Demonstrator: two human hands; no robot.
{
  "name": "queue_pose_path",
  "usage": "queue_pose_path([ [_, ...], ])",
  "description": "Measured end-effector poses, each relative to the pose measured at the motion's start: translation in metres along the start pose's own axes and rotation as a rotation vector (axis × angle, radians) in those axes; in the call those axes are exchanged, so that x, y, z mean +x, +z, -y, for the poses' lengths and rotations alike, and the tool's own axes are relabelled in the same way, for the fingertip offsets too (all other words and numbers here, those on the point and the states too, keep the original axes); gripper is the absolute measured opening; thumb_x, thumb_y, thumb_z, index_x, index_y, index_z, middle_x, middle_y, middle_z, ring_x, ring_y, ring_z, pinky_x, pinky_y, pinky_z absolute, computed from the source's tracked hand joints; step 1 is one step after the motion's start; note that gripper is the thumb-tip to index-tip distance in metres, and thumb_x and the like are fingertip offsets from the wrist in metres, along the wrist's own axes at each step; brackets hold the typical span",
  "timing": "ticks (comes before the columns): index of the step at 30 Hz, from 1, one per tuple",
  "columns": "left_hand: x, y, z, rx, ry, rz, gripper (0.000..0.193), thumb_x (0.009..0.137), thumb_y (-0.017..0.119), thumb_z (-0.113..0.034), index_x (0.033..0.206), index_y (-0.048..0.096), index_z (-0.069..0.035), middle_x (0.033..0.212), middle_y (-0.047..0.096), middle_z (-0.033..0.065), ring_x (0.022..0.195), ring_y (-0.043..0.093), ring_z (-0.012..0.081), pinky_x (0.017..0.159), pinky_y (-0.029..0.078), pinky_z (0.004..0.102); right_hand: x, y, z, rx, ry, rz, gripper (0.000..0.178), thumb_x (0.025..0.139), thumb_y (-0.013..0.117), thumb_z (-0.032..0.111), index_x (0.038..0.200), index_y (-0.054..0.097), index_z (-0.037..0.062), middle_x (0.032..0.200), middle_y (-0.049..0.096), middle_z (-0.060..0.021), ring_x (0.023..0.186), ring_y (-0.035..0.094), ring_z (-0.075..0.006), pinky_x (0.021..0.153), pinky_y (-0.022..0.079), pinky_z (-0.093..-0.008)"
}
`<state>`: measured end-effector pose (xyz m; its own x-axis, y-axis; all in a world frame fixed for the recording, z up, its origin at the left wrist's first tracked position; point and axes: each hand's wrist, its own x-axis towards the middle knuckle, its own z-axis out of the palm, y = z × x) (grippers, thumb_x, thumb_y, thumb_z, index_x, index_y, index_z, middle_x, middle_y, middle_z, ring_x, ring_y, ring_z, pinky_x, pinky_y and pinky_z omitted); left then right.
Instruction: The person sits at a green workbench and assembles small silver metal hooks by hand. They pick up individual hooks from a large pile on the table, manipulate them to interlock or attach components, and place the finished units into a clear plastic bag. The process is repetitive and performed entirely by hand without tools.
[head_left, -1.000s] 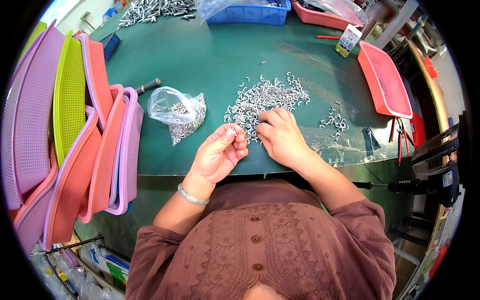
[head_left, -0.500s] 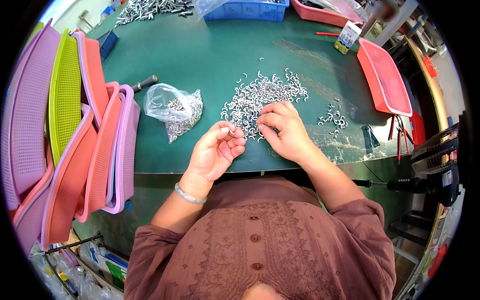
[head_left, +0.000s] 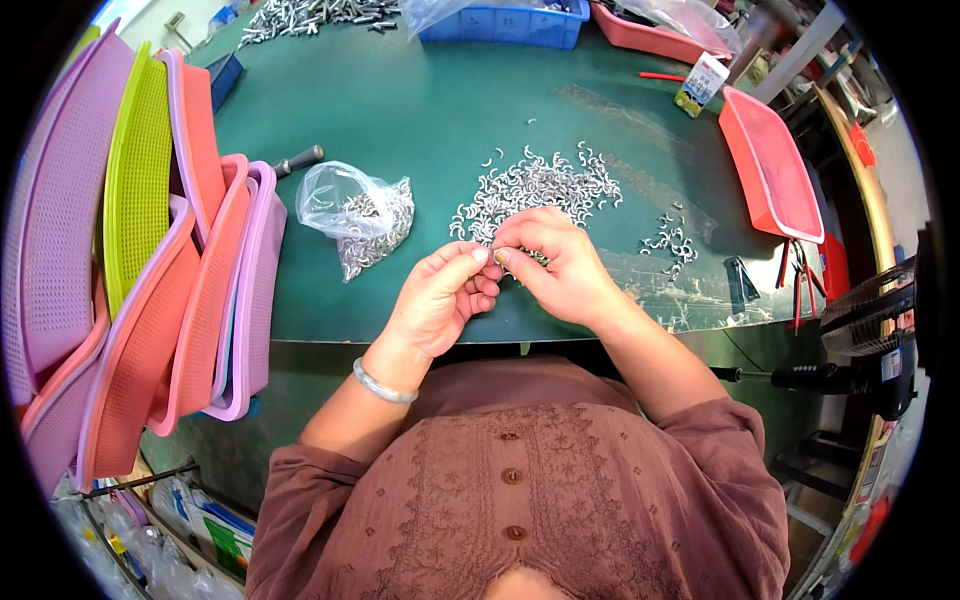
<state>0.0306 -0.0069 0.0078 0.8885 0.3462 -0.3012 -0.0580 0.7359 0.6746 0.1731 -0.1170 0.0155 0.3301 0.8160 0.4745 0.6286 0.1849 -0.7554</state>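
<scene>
- Silvery and tiny, the part pinched between the two hands is showing only as a glint; its shape is too small to make out.
- Left hand is curling its fingers, thumb and forefinger pressing together on the part from the left.
- Right hand is meeting it fingertip to fingertip, thumb and forefinger closing on the same part; its palm is hiding the near edge of the pile.
- That pile of small curved metal hooks is lying on the green table just beyond the hands, touching the right knuckles; a smaller scatter is lying to the right.
- Clear bag holding more metal pieces is sitting near the left hand, to its upper left.
- Pink, green and orange trays are leaning stacked at the left edge, partly cut off by the rim.
- Blue bin and another heap of metal parts are being cut off at the top.
- Small upright carton, white with green and yellow, is standing at the far right beside a red tray; its print is unreadable.
- Pliers are lying near the right table edge, hard to make out.
</scene>
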Motion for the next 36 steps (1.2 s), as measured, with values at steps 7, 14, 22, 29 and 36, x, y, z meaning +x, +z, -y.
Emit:
queue_pose_path([
  [7,-0.001,-0.006,-0.001,0.011,-0.026,0.007,0.011,0.092,0.054,-0.016,0.088,0.059,-0.007,0.081,0.061,0.0036,0.067,0.054,0.0098,0.057,0.043,0.0229,0.005,0.001,0.009,-0.110,-0.087,0.050,0.009,0.079,0.065,0.005,0.088,0.065,0.0049,0.092,0.064,-0.0080,0.088,0.059,-0.0244,0.079,0.045,-0.0356],
  [14,-0.003,-0.018,-0.001,-0.257,-0.079,0.091,0.013,0.094,0.051,-0.016,0.089,0.057,-0.006,0.082,0.056,0.0035,0.068,0.050,0.0112,0.057,0.041,0.0226,0.007,-0.001,-0.001,-0.323,-0.079,0.073,0.014,0.076,0.065,0.009,0.090,0.064,0.0064,0.093,0.061,-0.0089,0.089,0.054,-0.0281,0.080,0.043,-0.0391],
  [22,-0.004,-0.023,0.001,-0.348,-0.088,0.140,0.015,0.094,0.049,-0.018,0.090,0.057,-0.005,0.085,0.054,0.0048,0.070,0.048,0.0123,0.057,0.041,0.0231,-0.001,-0.004,-0.007,-0.539,-0.167,0.168,0.008,0.073,0.063,0.007,0.081,0.064,0.0066,0.096,0.057,-0.0070,0.096,0.050,-0.0268,0.083,0.039,-0.0384],
  [29,-0.004,-0.020,0.001,-0.365,-0.085,0.104,0.016,0.094,0.049,-0.018,0.090,0.057,-0.005,0.084,0.054,0.0053,0.070,0.049,0.0130,0.057,0.041,0.0235,-0.004,-0.001,-0.005,-0.484,-0.152,0.146,0.007,0.073,0.063,0.007,0.080,0.064,0.0066,0.097,0.057,-0.0072,0.096,0.050,-0.0267,0.083,0.039,-0.0388],
  [36,-0.005,-0.017,-0.001,-0.336,-0.075,0.043,0.015,0.090,0.052,-0.018,0.084,0.057,-0.005,0.084,0.055,0.0060,0.069,0.050,0.0140,0.056,0.041,0.0242,-0.007,-0.003,-0.011,-0.476,-0.181,0.182,0.009,0.073,0.064,0.007,0.082,0.064,0.0060,0.097,0.057,-0.0071,0.095,0.051,-0.0268,0.083,0.039,-0.0383],
])
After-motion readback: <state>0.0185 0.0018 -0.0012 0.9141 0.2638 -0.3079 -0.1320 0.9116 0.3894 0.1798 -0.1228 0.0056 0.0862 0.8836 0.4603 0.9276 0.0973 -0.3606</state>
